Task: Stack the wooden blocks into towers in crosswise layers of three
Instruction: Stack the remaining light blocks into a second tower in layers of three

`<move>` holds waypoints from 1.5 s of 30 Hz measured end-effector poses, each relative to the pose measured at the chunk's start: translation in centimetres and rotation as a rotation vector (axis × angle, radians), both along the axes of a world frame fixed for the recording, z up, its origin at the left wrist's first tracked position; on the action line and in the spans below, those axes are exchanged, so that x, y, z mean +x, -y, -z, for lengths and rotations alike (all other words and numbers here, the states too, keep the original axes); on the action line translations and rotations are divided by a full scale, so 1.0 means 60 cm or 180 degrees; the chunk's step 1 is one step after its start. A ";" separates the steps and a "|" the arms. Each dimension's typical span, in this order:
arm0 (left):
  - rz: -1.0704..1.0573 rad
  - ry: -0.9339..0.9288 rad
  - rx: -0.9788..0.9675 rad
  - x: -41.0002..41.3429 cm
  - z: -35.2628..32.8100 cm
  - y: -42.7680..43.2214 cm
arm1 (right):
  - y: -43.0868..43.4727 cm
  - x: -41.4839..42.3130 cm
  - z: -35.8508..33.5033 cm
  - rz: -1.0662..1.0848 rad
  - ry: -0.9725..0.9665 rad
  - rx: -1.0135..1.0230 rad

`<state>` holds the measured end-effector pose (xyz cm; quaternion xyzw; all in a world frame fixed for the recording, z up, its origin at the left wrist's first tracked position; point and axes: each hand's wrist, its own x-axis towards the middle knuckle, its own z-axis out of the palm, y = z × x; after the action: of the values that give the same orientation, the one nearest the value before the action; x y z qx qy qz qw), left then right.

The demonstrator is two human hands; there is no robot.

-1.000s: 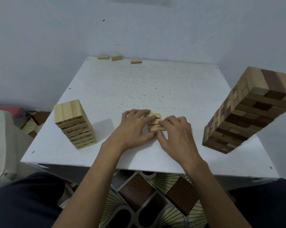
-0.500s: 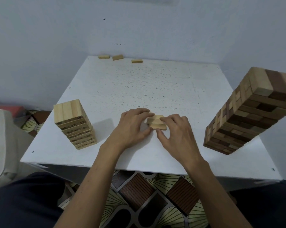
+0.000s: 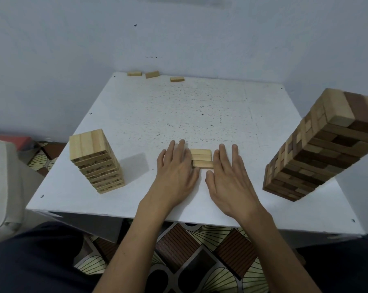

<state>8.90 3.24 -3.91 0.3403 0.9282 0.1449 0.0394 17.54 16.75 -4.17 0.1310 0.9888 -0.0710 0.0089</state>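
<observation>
Three pale wooden blocks [image 3: 201, 158] lie side by side in a flat row near the front middle of the white table [image 3: 178, 111]. My left hand [image 3: 175, 170] presses its straight fingers against the row's left end. My right hand [image 3: 229, 174] lies flat with straight fingers against the right end. A short tower of pale numbered blocks [image 3: 96, 160] stands at the left. A tall tower of mixed light and dark blocks [image 3: 318, 144] stands at the right.
Three loose pale blocks [image 3: 152, 74] lie along the table's far edge by the wall. Walls close in the table at the back and right. A patterned floor and my dark-clothed knees show below the near edge.
My fingers were curled over the three blocks, shifting them; now both hands have flattened out on either side, and the blocks sit squared into a row.
</observation>
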 end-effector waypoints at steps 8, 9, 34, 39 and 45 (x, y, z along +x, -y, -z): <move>-0.0064 -0.0096 -0.0137 0.003 0.006 -0.005 | 0.010 -0.005 -0.002 0.0011 0.0019 -0.0127; -0.0080 -0.0100 -0.0140 0.002 0.006 -0.005 | 0.011 -0.006 -0.002 0.0014 0.0026 -0.0140; -0.0125 0.0085 0.0153 0.000 0.004 -0.001 | 0.003 -0.005 -0.014 0.0043 -0.0041 -0.0505; 0.0016 0.0344 0.0748 -0.021 -0.002 0.008 | -0.014 -0.008 -0.038 -0.0180 -0.0551 -0.1251; 0.0335 0.0516 0.0696 -0.038 -0.006 0.016 | -0.018 -0.019 -0.040 -0.0212 -0.0478 -0.1331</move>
<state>6.61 2.27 -3.57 0.3780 0.8815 0.2700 0.0844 16.40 17.81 -1.80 0.0880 0.9542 -0.2837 -0.0354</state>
